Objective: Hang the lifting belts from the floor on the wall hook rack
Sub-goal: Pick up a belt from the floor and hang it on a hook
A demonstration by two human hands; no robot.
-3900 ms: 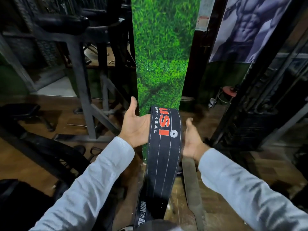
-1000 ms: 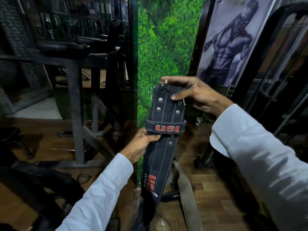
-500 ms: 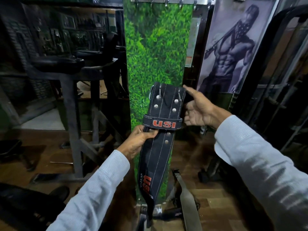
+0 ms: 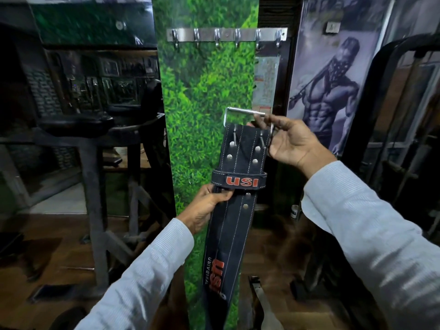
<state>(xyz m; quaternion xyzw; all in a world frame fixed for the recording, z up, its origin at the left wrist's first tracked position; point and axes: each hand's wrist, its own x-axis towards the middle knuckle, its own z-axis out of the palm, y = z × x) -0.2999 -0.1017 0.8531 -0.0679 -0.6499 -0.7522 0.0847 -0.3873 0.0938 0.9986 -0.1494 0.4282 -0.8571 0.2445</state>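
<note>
No belt hangs yet on the hook rack at upper centre. The black USI belt is mid-frame: right hand grasping its buckle, left hand gripping below. A second belt waits on the floor.

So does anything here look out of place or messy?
Yes: a grey belt lies on the floor below the empty hook rack, instead of hanging. The black belt held by both hands looks fine.
</note>
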